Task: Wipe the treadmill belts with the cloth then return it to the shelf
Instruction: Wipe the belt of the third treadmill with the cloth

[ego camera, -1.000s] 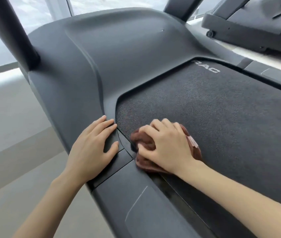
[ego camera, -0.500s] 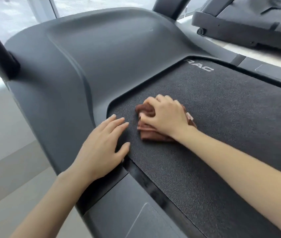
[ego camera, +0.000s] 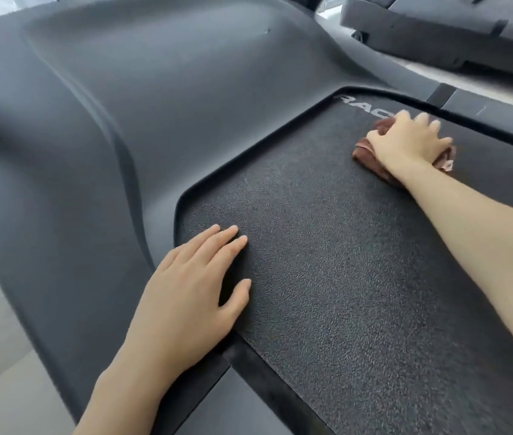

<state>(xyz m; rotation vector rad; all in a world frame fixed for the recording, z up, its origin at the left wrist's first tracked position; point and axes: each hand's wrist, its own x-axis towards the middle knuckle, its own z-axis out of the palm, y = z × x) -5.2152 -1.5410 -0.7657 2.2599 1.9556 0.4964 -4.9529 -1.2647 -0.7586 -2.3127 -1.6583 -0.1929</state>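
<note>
Right hand (ego camera: 406,142) presses the cloth (ego camera: 371,157), fingers curled over the wad, which pokes out either side of the palm. Cloth is at the belt (ego camera: 327,277) far edge, touching the white lettering (ego camera: 365,106). 0.5 s ago it was at the left edge by the left hand (ego camera: 192,293), now well apart. Left hand flat, fingers straight. Cloth brown, bunched, blurred.

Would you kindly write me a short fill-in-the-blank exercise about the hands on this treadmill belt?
The right hand holds a ____ cloth against the belt.
The left hand lies ____ on the belt, holding nothing.
The cloth is beside the belt's ____ lettering.
Missing words: brown, flat, white.
</note>
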